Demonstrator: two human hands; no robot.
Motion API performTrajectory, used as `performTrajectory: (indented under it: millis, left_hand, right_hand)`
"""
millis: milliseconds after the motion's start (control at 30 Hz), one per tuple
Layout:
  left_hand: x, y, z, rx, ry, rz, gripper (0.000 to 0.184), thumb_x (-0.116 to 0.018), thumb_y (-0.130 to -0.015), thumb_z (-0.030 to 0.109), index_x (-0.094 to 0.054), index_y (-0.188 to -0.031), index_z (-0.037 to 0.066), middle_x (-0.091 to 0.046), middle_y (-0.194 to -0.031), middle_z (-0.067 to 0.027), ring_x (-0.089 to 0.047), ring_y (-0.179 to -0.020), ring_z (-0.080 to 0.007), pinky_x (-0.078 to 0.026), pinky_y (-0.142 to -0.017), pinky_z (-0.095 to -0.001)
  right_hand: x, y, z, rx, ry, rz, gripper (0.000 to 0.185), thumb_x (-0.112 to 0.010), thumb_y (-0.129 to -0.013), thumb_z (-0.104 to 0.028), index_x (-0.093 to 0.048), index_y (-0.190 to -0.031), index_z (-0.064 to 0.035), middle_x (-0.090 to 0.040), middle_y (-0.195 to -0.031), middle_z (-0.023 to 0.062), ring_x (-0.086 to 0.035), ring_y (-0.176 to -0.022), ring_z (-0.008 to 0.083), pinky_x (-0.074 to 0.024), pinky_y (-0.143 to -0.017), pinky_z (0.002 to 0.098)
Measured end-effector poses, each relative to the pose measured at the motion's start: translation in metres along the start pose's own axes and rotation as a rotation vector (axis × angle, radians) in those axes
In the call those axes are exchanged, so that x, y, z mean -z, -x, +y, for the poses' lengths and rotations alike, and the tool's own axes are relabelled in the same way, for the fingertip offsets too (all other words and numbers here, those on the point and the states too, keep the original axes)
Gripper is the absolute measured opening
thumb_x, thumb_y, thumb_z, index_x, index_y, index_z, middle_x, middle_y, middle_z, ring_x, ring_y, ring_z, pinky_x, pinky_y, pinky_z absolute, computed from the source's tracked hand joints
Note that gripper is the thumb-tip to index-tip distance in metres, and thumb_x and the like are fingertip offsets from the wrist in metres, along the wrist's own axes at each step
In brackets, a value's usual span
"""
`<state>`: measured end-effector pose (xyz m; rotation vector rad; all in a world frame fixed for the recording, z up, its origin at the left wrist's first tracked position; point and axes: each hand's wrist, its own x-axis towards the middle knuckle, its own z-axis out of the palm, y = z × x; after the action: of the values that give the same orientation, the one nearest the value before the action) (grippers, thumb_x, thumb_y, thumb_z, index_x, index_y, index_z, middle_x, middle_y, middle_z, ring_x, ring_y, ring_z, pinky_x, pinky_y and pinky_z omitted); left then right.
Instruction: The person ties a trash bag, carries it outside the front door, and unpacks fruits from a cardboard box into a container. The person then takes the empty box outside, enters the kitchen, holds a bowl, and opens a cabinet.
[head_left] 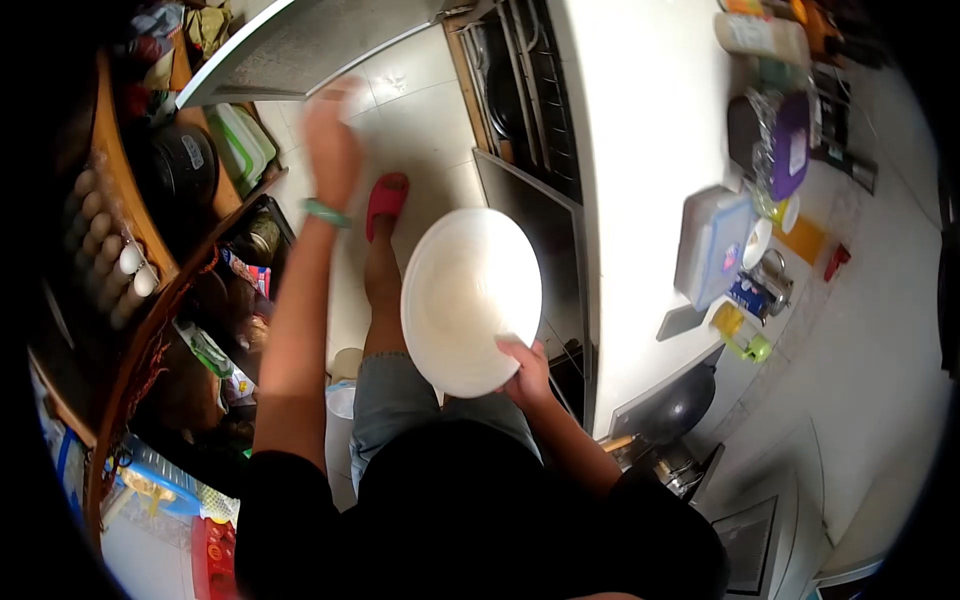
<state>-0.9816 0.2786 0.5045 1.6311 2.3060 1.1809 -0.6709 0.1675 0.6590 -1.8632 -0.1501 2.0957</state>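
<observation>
A large white bowl is held over the floor, its pale inside facing the camera. My right hand grips its lower right rim, with the thumb over the edge and the other fingers mostly hidden behind it. Further forward and to the left, my left hand is reached out near the lower edge of an open door panel. Motion smears its fingers, so whether they touch the panel or hold anything is unclear. A green bangle circles that wrist.
Eggs and a black pot sit on shelves at left. An open cabinet with racks is right of the floor. Along the white counter at right are a lidded container, bottles and a wok.
</observation>
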Motion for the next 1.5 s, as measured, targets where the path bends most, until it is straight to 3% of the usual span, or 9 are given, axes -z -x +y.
performTrajectory:
  millis: [67, 167, 267, 367, 467, 600, 800, 1200, 1500]
  left_hand:
    - [-0.043, 0.029, 0.064, -0.103, 0.600, -0.340, 0.051, -0.030, -0.064, -0.013, -0.054, -0.107, 0.001, -0.056, -0.107, -0.0169, -0.047, -0.108, -0.0316, -0.034, -0.096, -0.0388]
    - [-0.076, 0.065, 0.155, -0.075, 0.569, -0.805, 0.082, -0.043, -0.055, -0.017, -0.034, -0.132, 0.009, -0.035, -0.134, -0.0146, -0.033, -0.124, -0.0287, -0.026, -0.102, -0.0412]
    - [-0.116, 0.102, 0.187, -0.101, 0.477, -1.017, 0.075, -0.053, -0.058, -0.007, -0.034, -0.130, 0.004, -0.034, -0.133, -0.0156, -0.030, -0.125, -0.0315, -0.022, -0.102, -0.0435]
    - [-0.129, 0.117, 0.184, -0.057, 0.477, -0.841, 0.066, -0.052, -0.060, -0.002, -0.040, -0.124, 0.007, -0.037, -0.130, -0.0127, -0.035, -0.122, -0.0294, -0.017, -0.103, -0.0478]
    - [-0.095, 0.126, 0.175, -0.015, 0.482, -0.694, 0.053, -0.047, -0.061, -0.007, -0.049, -0.113, 0.007, -0.050, -0.114, -0.0124, -0.046, -0.107, -0.0334, -0.035, -0.092, -0.0428]
    - [-0.031, 0.184, 0.146, 0.137, 0.584, -0.431, 0.050, -0.049, -0.060, -0.014, -0.053, -0.105, 0.006, -0.056, -0.103, -0.0141, -0.053, -0.094, -0.0338, -0.043, -0.082, -0.0371]
    - [0.062, 0.273, 0.113, 0.500, 0.570, -0.273, 0.019, -0.060, -0.068, -0.008, -0.063, -0.084, 0.002, -0.064, -0.090, -0.0088, -0.059, -0.088, -0.0207, -0.045, -0.080, -0.0303]
    - [0.107, 0.367, 0.082, 0.846, 0.758, -0.384, 0.032, -0.052, -0.052, -0.017, -0.064, -0.072, 0.005, -0.057, -0.082, -0.0083, -0.057, -0.077, -0.0197, -0.046, -0.068, -0.0266]
    - [0.126, 0.335, 0.043, 0.784, 0.889, -0.784, 0.028, -0.050, -0.061, -0.017, -0.065, -0.073, 0.003, -0.062, -0.078, -0.0084, -0.058, -0.077, -0.0233, -0.047, -0.066, -0.0300]
  right_hand:
    - [0.017, 0.028, 0.000, 0.038, 0.038, 0.006, 0.024, -0.053, -0.079, -0.011, -0.049, -0.094, 0.0077, -0.058, -0.070, 0.0143, -0.056, -0.047, 0.0211, -0.0421, -0.032, 0.0282]
    - [0.046, 0.063, -0.004, 0.135, 0.022, 0.063, 0.025, -0.054, -0.077, -0.008, -0.048, -0.092, 0.0102, -0.057, -0.067, 0.0163, -0.054, -0.042, 0.0222, -0.0402, -0.028, 0.0290]
    - [0.072, 0.092, -0.006, 0.224, 0.025, 0.112, 0.029, -0.055, -0.075, -0.007, -0.044, -0.094, 0.0118, -0.055, -0.066, 0.0180, -0.053, -0.039, 0.0236, -0.0409, -0.026, 0.0301]
    - [0.094, 0.108, -0.003, 0.292, 0.039, 0.056, 0.026, -0.052, -0.078, -0.006, -0.047, -0.093, 0.0150, -0.057, -0.067, 0.0189, -0.055, -0.040, 0.0228, -0.0428, -0.028, 0.0290]
    - [0.105, 0.115, 0.001, 0.316, 0.082, 0.027, 0.031, -0.052, -0.078, -0.006, -0.044, -0.099, 0.0149, -0.056, -0.070, 0.0195, -0.055, -0.042, 0.0232, -0.0427, -0.028, 0.0287]
    - [0.112, 0.101, 0.015, 0.286, 0.089, 0.006, 0.035, -0.055, -0.076, -0.009, -0.042, -0.100, 0.0115, -0.056, -0.069, 0.0174, -0.055, -0.041, 0.0213, -0.0413, -0.026, 0.0271]
    - [0.118, 0.037, 0.041, 0.072, 0.089, 0.040, 0.029, -0.060, -0.079, -0.012, -0.051, -0.098, 0.0085, -0.061, -0.075, 0.0128, -0.058, -0.049, 0.0165, -0.0447, -0.033, 0.0225]
    - [0.180, -0.065, 0.073, 0.142, -0.234, 0.227, 0.023, -0.054, -0.085, -0.011, -0.051, -0.104, 0.0026, -0.062, -0.085, 0.0116, -0.061, -0.059, 0.0154, -0.0417, -0.036, 0.0148]
    - [0.196, -0.091, 0.080, 0.181, -0.315, 0.294, 0.022, -0.054, -0.085, -0.012, -0.051, -0.102, 0.0006, -0.061, -0.084, 0.0113, -0.061, -0.061, 0.0152, -0.0410, -0.037, 0.0147]
